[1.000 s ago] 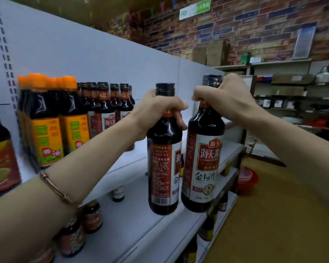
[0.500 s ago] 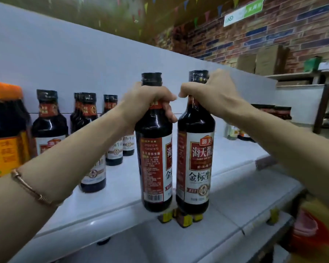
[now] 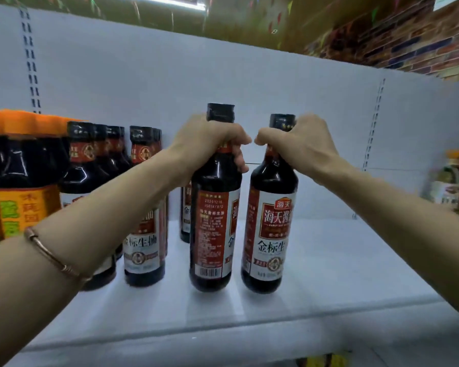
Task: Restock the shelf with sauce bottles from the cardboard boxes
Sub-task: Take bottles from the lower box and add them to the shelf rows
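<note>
White shelf [image 3: 342, 260]: two gripped sauce bottles [image 3: 214, 221], upright.

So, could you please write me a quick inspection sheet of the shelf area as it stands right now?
Surface: white shelf, bare on the right part.
Job's things: left bottle and right bottle, upright, side by side over the shelf; whether they touch it cannot be told. Stocked bottles stand at left.
Clutter: orange-capped bottles far left; blurred jars far right.
Grippers: left hand grips the left bottle's neck; right hand grips the right bottle's neck.
Cables: nothing seen.
Surroundings: white back panel, brick wall.
</note>
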Action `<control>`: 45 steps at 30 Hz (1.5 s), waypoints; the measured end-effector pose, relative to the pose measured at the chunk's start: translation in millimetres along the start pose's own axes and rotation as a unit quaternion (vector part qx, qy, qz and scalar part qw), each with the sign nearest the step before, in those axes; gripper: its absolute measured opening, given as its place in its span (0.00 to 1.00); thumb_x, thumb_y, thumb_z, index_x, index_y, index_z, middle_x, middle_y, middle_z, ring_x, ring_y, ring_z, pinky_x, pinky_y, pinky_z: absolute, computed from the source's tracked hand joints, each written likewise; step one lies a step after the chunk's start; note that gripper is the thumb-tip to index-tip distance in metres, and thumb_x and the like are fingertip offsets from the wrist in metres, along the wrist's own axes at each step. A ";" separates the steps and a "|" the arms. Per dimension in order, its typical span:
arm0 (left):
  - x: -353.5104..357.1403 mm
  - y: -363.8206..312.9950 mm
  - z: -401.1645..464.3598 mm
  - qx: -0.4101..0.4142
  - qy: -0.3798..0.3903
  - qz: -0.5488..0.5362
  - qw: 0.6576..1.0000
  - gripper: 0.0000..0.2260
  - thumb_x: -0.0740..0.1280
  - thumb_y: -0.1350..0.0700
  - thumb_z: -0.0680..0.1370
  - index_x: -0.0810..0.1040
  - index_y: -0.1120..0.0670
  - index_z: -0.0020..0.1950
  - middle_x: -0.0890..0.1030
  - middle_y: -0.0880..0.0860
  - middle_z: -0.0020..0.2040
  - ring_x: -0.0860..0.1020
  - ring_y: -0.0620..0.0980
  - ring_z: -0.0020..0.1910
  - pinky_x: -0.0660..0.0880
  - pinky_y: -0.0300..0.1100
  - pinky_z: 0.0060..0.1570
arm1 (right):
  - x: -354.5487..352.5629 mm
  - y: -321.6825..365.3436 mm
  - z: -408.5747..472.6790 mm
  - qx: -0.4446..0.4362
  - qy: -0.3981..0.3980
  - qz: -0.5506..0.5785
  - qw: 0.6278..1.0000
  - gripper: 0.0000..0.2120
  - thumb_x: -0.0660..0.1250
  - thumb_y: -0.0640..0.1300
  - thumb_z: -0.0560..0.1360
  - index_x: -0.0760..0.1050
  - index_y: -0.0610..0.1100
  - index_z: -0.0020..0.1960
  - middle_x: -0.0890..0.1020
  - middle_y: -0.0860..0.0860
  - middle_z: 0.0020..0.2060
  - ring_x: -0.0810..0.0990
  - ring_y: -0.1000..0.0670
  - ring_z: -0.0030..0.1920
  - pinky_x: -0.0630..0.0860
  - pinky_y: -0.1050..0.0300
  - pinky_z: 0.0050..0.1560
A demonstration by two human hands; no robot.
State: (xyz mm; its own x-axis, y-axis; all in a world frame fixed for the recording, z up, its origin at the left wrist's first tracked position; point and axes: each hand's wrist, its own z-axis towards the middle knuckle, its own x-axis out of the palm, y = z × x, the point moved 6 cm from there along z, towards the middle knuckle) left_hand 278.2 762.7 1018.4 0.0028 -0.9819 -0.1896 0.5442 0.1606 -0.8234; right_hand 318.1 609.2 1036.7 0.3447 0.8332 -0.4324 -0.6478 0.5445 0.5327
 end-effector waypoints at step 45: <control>-17.5 101.5 -25.6 -0.101 -0.189 0.309 0.927 0.41 0.71 0.47 0.73 0.47 0.45 0.76 0.63 0.51 0.74 0.67 0.51 0.70 0.69 0.51 0.66 | 107.1 -64.6 8.6 0.029 0.046 0.200 0.978 0.25 0.64 0.65 0.68 0.80 0.42 0.40 0.85 0.48 0.36 0.84 0.47 0.39 0.80 0.41 0.46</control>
State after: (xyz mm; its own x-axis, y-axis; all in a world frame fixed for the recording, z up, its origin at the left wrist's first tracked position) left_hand 311.9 798.8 924.5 0.5763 -0.6548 -0.4890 0.1724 0.6823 -0.7105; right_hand 402.7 664.1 962.3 0.0072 0.9699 -0.2433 -0.6776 0.1837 0.7121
